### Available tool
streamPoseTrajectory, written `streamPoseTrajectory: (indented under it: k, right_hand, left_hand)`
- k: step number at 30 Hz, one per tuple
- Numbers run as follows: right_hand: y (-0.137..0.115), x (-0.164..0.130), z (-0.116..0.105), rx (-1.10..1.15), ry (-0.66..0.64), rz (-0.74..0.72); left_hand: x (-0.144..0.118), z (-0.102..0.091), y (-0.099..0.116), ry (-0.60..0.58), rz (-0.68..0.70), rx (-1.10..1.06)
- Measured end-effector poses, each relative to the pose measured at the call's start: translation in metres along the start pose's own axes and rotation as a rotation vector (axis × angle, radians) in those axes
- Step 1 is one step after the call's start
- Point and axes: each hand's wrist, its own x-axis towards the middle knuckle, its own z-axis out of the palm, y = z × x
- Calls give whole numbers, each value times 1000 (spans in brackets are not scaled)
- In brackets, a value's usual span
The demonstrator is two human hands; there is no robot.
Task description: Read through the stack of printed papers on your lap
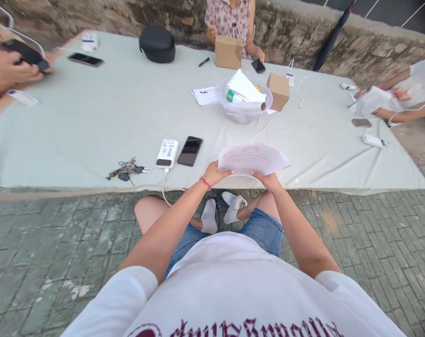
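Both hands, left hand point(215, 173) and right hand point(268, 180), pinch paper sheets point(250, 158) beside black phone point(190, 150) and power bank point(167, 153).

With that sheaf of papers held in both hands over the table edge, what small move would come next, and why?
Probably lowering the papers onto the bare cloth of the table just ahead. The left hand and right hand grip only the near edge, so the sheets hang unsupported in the air, and the patch under them looks free, right of the black phone.

On the worktop point(93, 121), a power bank point(167, 153) lies just left of a phone point(190, 150), keys point(128, 169) further left. Behind them sits a bowl point(243, 110) holding papers, a small box point(278, 91) just to its right.
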Motion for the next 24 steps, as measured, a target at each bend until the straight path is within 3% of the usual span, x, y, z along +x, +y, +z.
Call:
streamPoseTrajectory:
  k: [4, 8, 11, 14, 19, 24]
  right_hand:
    - [2, 0, 1, -24, 11, 9]
    - [0, -19, -8, 26, 23, 118]
    - [0, -45, -16, 125, 36, 210]
    - [8, -72, -17, 186, 94, 273]
    - [31, -110, -11, 109, 152, 348]
    - [47, -133, -9, 150, 173, 483]
  left_hand:
    - [-3, -1, 2, 0, -49, 6]
    - [-18, -3, 11, -76, -120, -75]
    - [-36, 3, 12, -183, -199, -266]
    - [-55, 17, -3, -251, -330, -524]
    - [-78, 48, -42, -131, -589, -670]
    - [-85, 61, -56, 53, -486, -593]
